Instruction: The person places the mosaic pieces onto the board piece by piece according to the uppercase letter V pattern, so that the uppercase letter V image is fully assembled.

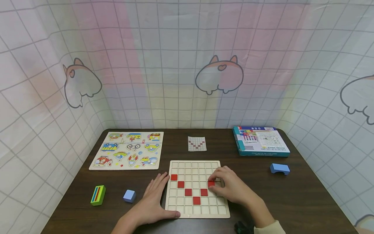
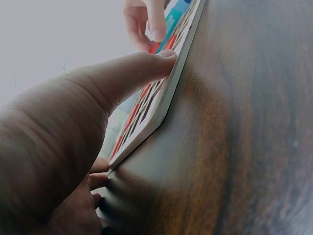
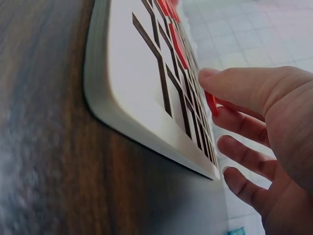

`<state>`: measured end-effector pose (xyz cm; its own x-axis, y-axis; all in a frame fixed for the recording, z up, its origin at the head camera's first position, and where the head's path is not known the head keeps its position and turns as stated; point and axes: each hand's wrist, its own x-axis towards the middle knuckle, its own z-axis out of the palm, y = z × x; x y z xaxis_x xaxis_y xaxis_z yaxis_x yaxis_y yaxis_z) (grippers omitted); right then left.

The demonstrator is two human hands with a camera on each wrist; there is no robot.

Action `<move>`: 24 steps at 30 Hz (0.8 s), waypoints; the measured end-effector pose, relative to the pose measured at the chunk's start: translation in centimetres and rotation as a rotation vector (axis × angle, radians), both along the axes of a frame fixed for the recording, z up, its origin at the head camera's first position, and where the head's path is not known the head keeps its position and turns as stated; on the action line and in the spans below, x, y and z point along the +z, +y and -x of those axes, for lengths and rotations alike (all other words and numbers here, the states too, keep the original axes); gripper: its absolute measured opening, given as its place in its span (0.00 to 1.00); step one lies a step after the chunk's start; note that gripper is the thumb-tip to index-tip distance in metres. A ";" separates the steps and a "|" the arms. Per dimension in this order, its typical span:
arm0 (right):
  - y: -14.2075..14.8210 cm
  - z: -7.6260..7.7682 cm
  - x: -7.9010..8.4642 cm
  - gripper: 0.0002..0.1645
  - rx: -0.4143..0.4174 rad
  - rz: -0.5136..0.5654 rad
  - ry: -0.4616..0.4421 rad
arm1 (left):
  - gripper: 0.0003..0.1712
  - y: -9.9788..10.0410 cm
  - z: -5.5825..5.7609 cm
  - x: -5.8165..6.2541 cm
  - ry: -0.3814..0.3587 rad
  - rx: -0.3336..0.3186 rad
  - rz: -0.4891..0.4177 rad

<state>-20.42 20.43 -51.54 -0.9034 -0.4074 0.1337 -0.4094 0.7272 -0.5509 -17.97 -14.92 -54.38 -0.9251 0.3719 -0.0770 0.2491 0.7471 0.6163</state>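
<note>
A light wooden grid board (image 1: 176,215) lies flat on the dark table, with several red square tiles set in its cells in a V-like pattern. My left hand (image 1: 150,203) lies at the board's left side, fingers extended along the edge and thumb resting on the bottom rim near the corner. Over the right part of the grid, my right hand (image 1: 230,186) pinches a red tile (image 3: 211,103) between thumb and index finger, at the upper end of the V's right arm. The other fingers of that hand are spread loosely.
Beyond the board lies a small pattern card (image 1: 197,144). A vehicle puzzle board (image 1: 125,150) is at back left, a teal box (image 1: 263,141) at back right. Blue blocks (image 1: 129,196) and a green striped block (image 1: 98,195) flank the board. Something black (image 1: 242,227) sits by the right wrist.
</note>
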 end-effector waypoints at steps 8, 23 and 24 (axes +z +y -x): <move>-0.4 0.3 -0.3 0.10 0.001 0.002 -0.009 | 0.85 0.0 0.0 -0.1 0.007 -0.006 -0.002; 0.2 0.9 -1.1 0.10 0.000 0.047 -0.032 | 0.84 -0.1 0.0 -0.1 0.011 -0.008 -0.001; 0.3 0.8 -1.1 0.10 -0.003 0.047 -0.035 | 0.85 0.0 0.0 -0.1 0.010 -0.007 0.001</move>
